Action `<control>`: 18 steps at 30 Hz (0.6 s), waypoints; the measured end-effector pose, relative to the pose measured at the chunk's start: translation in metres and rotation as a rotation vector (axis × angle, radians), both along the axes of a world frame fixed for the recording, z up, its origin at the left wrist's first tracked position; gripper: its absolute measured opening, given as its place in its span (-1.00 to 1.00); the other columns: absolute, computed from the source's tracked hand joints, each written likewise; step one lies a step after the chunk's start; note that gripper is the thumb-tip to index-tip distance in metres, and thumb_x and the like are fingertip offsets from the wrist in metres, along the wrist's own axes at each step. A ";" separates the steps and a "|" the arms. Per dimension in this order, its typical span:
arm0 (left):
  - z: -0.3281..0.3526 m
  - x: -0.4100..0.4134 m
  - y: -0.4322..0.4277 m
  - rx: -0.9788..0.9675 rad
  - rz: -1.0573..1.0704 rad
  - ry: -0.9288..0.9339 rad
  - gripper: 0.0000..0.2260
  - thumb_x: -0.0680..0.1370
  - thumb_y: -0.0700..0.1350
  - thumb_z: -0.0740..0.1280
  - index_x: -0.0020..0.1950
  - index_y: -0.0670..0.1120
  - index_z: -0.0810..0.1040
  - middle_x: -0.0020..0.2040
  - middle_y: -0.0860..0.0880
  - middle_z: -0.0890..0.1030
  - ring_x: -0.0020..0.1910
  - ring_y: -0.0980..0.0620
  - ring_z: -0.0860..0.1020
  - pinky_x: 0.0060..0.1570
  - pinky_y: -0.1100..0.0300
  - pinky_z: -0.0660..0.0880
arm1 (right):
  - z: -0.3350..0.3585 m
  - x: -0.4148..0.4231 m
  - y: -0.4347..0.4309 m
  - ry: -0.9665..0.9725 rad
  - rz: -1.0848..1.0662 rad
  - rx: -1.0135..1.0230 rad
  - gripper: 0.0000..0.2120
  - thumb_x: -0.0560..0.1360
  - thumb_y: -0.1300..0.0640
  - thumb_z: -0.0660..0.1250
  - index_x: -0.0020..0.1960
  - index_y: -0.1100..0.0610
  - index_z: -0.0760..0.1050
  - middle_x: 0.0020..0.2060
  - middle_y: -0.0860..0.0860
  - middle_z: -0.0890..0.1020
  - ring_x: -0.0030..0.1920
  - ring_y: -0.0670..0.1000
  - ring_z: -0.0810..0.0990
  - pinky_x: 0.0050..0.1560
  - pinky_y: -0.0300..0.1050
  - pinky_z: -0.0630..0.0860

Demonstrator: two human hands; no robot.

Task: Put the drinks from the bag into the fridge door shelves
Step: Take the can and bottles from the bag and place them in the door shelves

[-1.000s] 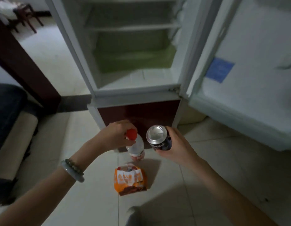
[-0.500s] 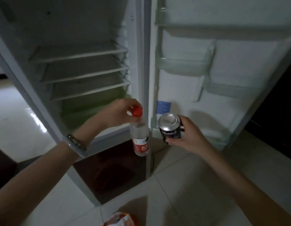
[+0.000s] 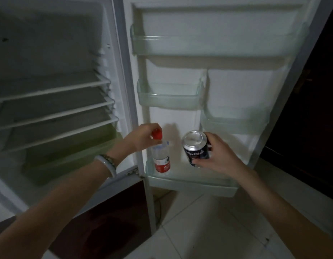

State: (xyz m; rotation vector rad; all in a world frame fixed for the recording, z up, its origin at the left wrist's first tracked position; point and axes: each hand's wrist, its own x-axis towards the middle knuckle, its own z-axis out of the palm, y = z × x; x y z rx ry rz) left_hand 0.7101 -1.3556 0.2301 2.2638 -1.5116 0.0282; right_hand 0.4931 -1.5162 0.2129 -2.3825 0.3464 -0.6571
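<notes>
My left hand (image 3: 141,136) grips the red cap of a clear water bottle (image 3: 161,158) with a red label. The bottle hangs upright at the left end of the bottom door shelf (image 3: 191,184), its base down inside the shelf. My right hand (image 3: 216,156) holds a dark blue drinks can (image 3: 195,148) with a silver top, just above the middle of the same shelf. The bag is out of view.
The fridge door stands open to the right, with a wide top shelf (image 3: 208,45), a small middle-left shelf (image 3: 169,98) and a lower right shelf (image 3: 234,120). The fridge body (image 3: 53,101) with wire racks is to the left. Pale floor tiles lie below.
The view has risen from the floor and bag to the open door. Both hands have carried the bottle and can up and forward to the bottom door shelf.
</notes>
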 end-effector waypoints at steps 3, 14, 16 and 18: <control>-0.019 0.014 -0.021 0.069 0.021 0.004 -0.75 0.44 -0.11 0.43 0.07 -0.11 0.50 -0.01 -0.07 0.59 -0.08 0.00 0.51 -0.07 0.21 0.40 | 0.006 0.009 -0.016 0.005 0.015 -0.014 -0.26 0.17 0.11 0.59 0.28 0.02 0.36 0.12 -0.02 0.47 0.12 -0.06 0.47 0.09 -0.17 0.45; -0.057 0.032 -0.047 0.242 0.108 0.074 -0.77 0.45 -0.16 0.37 0.08 -0.11 0.47 0.00 -0.11 0.56 -0.03 -0.08 0.53 -0.02 0.10 0.47 | 0.017 0.030 -0.030 0.016 0.148 0.025 -0.29 0.18 0.10 0.59 0.25 -0.01 0.36 0.14 -0.07 0.50 0.12 -0.11 0.50 0.09 -0.21 0.49; -0.061 0.032 -0.050 0.246 0.120 0.074 -0.79 0.46 -0.17 0.36 0.07 -0.11 0.45 -0.01 -0.11 0.57 -0.04 -0.08 0.54 -0.03 0.10 0.49 | 0.019 0.032 -0.030 0.022 0.170 0.042 -0.30 0.19 0.12 0.58 0.25 0.00 0.37 0.12 -0.09 0.49 0.10 -0.13 0.50 0.04 -0.34 0.45; -0.062 0.032 -0.052 0.241 0.128 0.085 -0.80 0.47 -0.19 0.35 0.06 -0.09 0.44 -0.02 -0.10 0.57 -0.05 -0.07 0.55 -0.06 0.13 0.48 | 0.019 0.033 -0.030 0.033 0.187 0.050 -0.31 0.19 0.12 0.58 0.25 -0.02 0.36 0.10 -0.13 0.49 0.08 -0.17 0.49 -0.01 -0.46 0.43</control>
